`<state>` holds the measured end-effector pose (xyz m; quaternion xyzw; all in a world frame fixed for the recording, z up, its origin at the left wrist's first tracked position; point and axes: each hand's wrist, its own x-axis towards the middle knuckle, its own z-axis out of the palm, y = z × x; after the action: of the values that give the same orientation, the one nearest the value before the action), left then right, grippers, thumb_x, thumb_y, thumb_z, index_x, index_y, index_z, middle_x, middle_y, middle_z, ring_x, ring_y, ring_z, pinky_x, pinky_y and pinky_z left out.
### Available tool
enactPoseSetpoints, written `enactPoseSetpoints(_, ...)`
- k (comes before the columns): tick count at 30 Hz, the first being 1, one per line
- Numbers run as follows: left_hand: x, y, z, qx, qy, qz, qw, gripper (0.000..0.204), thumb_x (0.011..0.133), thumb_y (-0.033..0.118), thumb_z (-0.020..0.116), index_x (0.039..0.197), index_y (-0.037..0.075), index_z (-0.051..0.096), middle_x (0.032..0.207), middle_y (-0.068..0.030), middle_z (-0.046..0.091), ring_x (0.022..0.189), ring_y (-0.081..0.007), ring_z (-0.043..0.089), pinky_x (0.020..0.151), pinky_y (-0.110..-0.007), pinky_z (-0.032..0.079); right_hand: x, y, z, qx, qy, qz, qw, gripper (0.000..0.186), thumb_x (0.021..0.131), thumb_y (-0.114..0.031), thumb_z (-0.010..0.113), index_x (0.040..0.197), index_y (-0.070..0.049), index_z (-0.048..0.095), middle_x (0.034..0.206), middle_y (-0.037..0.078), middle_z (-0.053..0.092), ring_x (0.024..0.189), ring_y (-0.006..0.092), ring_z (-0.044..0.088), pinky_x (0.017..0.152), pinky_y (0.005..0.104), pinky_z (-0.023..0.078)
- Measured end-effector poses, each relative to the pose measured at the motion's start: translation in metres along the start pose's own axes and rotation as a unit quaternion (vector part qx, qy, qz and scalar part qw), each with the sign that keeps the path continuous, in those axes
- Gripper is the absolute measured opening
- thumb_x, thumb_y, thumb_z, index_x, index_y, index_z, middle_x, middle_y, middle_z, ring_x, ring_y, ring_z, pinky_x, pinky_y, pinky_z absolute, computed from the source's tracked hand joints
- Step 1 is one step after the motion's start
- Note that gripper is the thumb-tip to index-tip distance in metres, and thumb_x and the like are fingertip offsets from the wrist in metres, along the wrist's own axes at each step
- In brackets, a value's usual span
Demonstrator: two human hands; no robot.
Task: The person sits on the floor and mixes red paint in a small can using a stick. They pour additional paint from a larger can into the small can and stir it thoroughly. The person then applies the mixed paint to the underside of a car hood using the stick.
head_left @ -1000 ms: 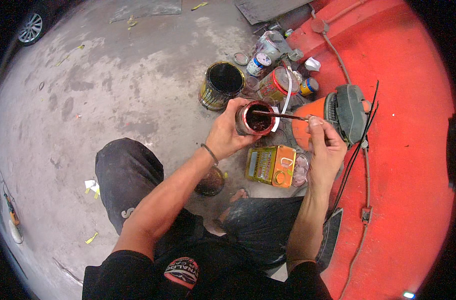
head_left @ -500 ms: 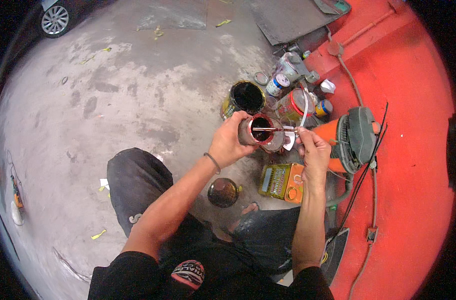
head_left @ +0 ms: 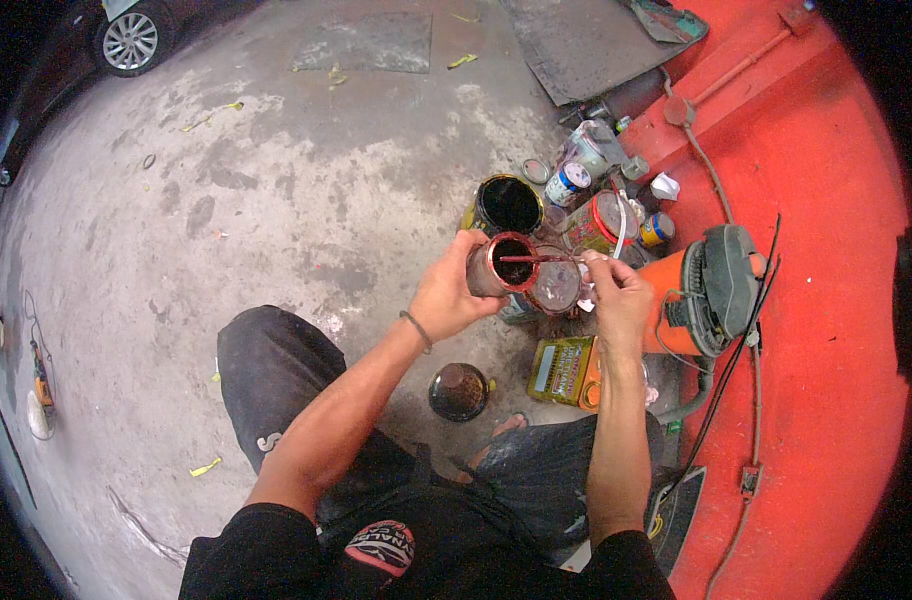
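Since the earlier frame both hands have come a little lower and more to the middle of the view, and the small tin [head_left: 506, 266] they work on now sits just in front of the big open can [head_left: 508, 204], not beside it.

Going left to right. The left forearm comes up from the lower edge, bent at the elbow, w/ a thin band on the wrist. The left hand [head_left: 446, 296] is closed around the side of the small tin, fingers wrapped on its wall, thumb on top near the rim. The tin is held in the air, tilted, its red rim and dark inside turned toward the camera.

A thin stick [head_left: 538, 258] lies across the tin's mouth, one end inside, approx. level.

The right forearm rises almost straight. The right hand [head_left: 618, 300] is right of the tin, fingers pinched narrow on the other end of the stick.

Below the tin, on the concrete floor [head_left: 276, 190], lies a dark round lid [head_left: 459, 391]. Right of the tin stands an orange machine [head_left: 706, 292].
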<state>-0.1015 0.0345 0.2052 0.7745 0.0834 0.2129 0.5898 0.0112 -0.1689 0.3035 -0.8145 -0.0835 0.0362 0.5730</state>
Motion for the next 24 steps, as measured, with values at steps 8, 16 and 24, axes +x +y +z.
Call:
enactPoseSetpoints(8,0.001,-0.003,-0.011,0.044,-0.002,-0.02,0.999,0.086,0.073,0.025,0.098,0.141,0.007,0.049,0.127,-0.0181,0.072,0.12,-0.033,0.072,0.103,-0.043,0.056,-0.005,-0.016,-0.02,0.067,-0.039,-0.046,0.996,0.019,0.103,-0.02,0.077,0.109,-0.002,0.082,0.092,0.0,0.076,0.069,0.0039,0.058,0.061,0.0224,0.047)
enactPoseSetpoints(16,0.008,-0.002,-0.029,-0.087,-0.141,0.016,0.986,0.087,0.069,0.017,0.1,0.14,0.007,0.051,0.131,-0.0128,0.07,0.126,-0.0262,0.068,0.11,-0.041,0.052,-0.017,0.002,-0.008,-0.168,-0.182,-0.426,0.87,0.03,0.085,-0.004,0.085,0.113,-0.014,0.084,0.102,0.007,0.079,0.086,0.0235,0.076,0.073,0.0319,0.06)
enactPoseSetpoints(24,0.003,0.0,-0.049,-0.125,-0.221,-0.005,0.967,0.087,0.07,0.01,0.098,0.142,0.007,0.051,0.132,-0.0081,0.068,0.128,-0.0198,0.062,0.113,-0.038,0.048,-0.039,-0.002,-0.02,-0.204,-0.206,-0.487,0.824,0.041,0.075,0.006,0.084,0.112,-0.012,0.083,0.102,0.004,0.08,0.083,0.0218,0.075,0.072,0.033,0.058)
